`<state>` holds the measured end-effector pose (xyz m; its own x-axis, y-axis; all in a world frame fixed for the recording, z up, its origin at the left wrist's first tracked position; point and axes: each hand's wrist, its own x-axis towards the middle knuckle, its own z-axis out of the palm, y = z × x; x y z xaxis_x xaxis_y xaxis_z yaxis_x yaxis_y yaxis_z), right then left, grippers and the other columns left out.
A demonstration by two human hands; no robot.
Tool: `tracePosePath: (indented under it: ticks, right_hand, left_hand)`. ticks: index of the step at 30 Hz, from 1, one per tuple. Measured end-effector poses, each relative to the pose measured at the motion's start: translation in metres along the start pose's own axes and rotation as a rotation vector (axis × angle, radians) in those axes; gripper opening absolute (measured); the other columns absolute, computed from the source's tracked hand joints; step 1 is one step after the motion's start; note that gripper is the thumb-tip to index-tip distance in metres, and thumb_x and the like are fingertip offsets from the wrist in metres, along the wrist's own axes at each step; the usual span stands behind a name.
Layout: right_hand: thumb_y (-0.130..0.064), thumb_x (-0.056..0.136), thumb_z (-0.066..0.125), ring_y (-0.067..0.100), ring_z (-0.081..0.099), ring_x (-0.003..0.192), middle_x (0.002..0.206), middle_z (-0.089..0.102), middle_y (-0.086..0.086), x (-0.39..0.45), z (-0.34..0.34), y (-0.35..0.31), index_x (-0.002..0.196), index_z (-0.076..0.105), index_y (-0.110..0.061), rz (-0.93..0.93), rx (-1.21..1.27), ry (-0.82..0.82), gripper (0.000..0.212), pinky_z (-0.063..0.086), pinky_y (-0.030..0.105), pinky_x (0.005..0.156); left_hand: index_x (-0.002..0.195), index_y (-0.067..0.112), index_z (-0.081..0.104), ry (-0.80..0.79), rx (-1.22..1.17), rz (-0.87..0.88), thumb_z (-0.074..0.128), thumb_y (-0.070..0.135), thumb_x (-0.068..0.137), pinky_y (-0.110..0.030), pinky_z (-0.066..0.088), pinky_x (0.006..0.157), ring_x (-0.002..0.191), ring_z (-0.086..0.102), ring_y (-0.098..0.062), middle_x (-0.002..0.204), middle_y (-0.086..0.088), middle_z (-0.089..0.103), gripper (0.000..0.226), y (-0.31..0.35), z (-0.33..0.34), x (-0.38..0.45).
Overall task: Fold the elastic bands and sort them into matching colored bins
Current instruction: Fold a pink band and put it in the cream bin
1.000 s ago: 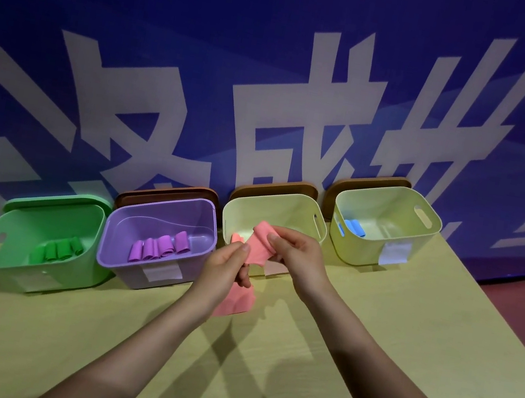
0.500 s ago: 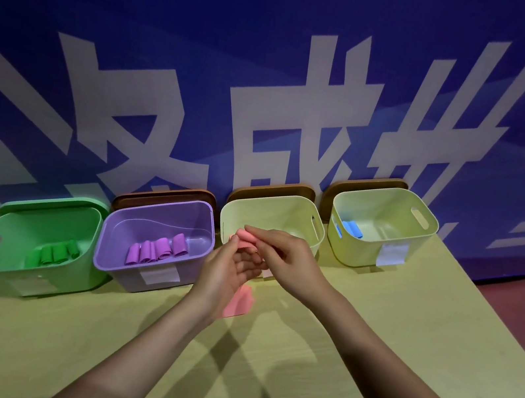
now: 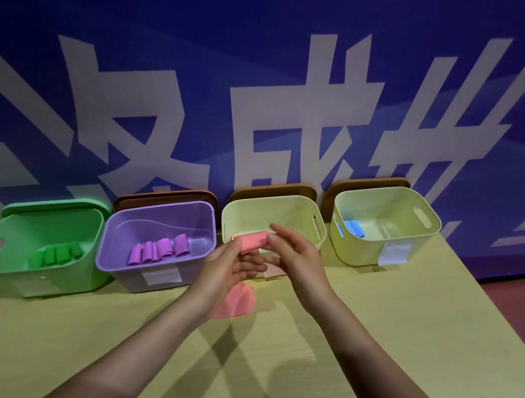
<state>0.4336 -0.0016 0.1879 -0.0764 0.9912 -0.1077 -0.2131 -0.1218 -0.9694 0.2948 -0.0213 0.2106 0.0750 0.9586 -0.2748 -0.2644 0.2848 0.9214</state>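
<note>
Both forearms reach forward and converge. The left hand (image 3: 228, 271) lies palm up, its thumb pinching one end of a pink band (image 3: 251, 242). The right hand (image 3: 296, 260) grips the other end with curled fingers.

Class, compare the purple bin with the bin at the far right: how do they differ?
The purple bin is lilac; the far right bin is pale cream. The purple bin holds several folded purple bands; the far right bin shows one blue band. Both stand open, each with a white label.
</note>
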Motion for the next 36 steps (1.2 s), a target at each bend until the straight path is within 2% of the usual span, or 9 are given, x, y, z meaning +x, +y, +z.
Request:
tracePosePath:
  ticks: [4, 7, 11, 18, 23, 28, 30, 32, 36]
  right_hand:
    - [-0.017, 0.09, 0.065, 0.021, 0.067, 0.079, 0.084, 0.071, 0.011, 0.001, -0.003, 0.006, 0.096, 0.072, -0.008, 0.042, 0.01, -0.03, 0.014, 0.053, 0.031, 0.075]
    - [-0.009, 0.09, 0.061, 0.013, 0.065, 0.073, 0.079, 0.071, 0.004, 0.001, -0.007, 0.006, 0.096, 0.072, -0.008, 0.052, 0.039, -0.029, 0.012, 0.049, 0.021, 0.069]
    - [-0.006, 0.089, 0.061, 0.01, 0.061, 0.073, 0.081, 0.068, 0.003, 0.003, -0.011, 0.004, 0.095, 0.073, -0.011, 0.026, -0.146, -0.045, 0.014, 0.047, 0.021, 0.071]
    - [-0.004, 0.089, 0.062, 0.002, 0.05, 0.059, 0.063, 0.058, -0.009, 0.011, -0.007, 0.004, 0.089, 0.071, -0.01, -0.01, -0.184, -0.045, 0.011, 0.042, 0.017, 0.061]
    - [-0.017, 0.088, 0.066, 0.01, 0.064, 0.075, 0.083, 0.072, 0.0, 0.025, 0.003, 0.02, 0.109, 0.071, -0.006, 0.109, 0.052, 0.047, 0.024, 0.051, 0.029, 0.076]
    - [-0.017, 0.087, 0.067, 0.022, 0.068, 0.085, 0.09, 0.072, 0.01, 0.061, 0.004, 0.029, 0.097, 0.072, -0.005, 0.186, -0.072, 0.061, 0.017, 0.054, 0.035, 0.081]
    - [-0.015, 0.086, 0.067, 0.019, 0.066, 0.089, 0.092, 0.071, 0.008, 0.084, 0.003, 0.03, 0.096, 0.072, -0.005, 0.231, -0.121, 0.089, 0.014, 0.051, 0.03, 0.076]
    - [-0.013, 0.086, 0.066, 0.015, 0.063, 0.085, 0.089, 0.068, 0.006, 0.112, 0.003, 0.029, 0.095, 0.071, -0.006, 0.261, -0.19, 0.103, 0.013, 0.046, 0.024, 0.069]
    - [-0.01, 0.085, 0.066, 0.017, 0.059, 0.077, 0.079, 0.064, 0.005, 0.18, -0.003, 0.048, 0.082, 0.066, -0.01, 0.336, -0.427, 0.157, 0.003, 0.041, 0.023, 0.058]
  left_hand:
    - [0.1, 0.004, 0.061, -0.049, 0.073, 0.0, 0.036, 0.017, 0.103, -0.024, 0.054, 0.07, 0.071, 0.069, -0.016, 0.079, -0.012, 0.068, 0.029, -0.006, -0.004, -0.001]
    - [0.103, 0.005, 0.061, -0.081, 0.125, -0.032, 0.042, 0.013, 0.1, -0.027, 0.053, 0.075, 0.075, 0.069, -0.018, 0.082, -0.01, 0.069, 0.02, -0.01, -0.008, -0.001]
    - [0.097, 0.006, 0.065, -0.08, 0.184, -0.095, 0.047, 0.023, 0.099, -0.033, 0.053, 0.083, 0.079, 0.07, -0.021, 0.086, -0.012, 0.072, 0.025, -0.009, -0.013, 0.005]
    - [0.091, 0.008, 0.064, -0.038, 0.25, 0.045, 0.043, 0.012, 0.1, -0.019, 0.051, 0.068, 0.064, 0.064, -0.009, 0.071, -0.003, 0.067, 0.023, -0.023, -0.009, 0.013]
    - [0.088, 0.011, 0.062, 0.101, 0.12, 0.043, 0.04, 0.012, 0.102, -0.018, 0.052, 0.066, 0.06, 0.064, -0.005, 0.074, -0.007, 0.065, 0.026, -0.03, 0.0, 0.033]
    - [0.094, 0.012, 0.064, 0.146, 0.115, -0.083, 0.042, 0.022, 0.102, -0.019, 0.054, 0.067, 0.07, 0.068, -0.012, 0.081, -0.006, 0.071, 0.026, -0.031, -0.008, 0.065]
    - [0.096, 0.011, 0.064, 0.097, 0.235, -0.119, 0.043, 0.025, 0.101, -0.02, 0.052, 0.066, 0.072, 0.067, -0.015, 0.084, -0.007, 0.071, 0.026, -0.026, -0.018, 0.086]
    - [0.098, 0.014, 0.067, 0.098, 0.569, -0.042, 0.046, 0.03, 0.099, -0.029, 0.049, 0.076, 0.083, 0.065, -0.019, 0.091, -0.004, 0.071, 0.026, -0.022, -0.033, 0.113]
    - [0.117, 0.017, 0.062, 0.318, 0.972, 0.08, 0.049, 0.031, 0.097, -0.032, 0.047, 0.081, 0.098, 0.06, -0.019, 0.107, -0.001, 0.066, 0.028, -0.018, -0.07, 0.156]
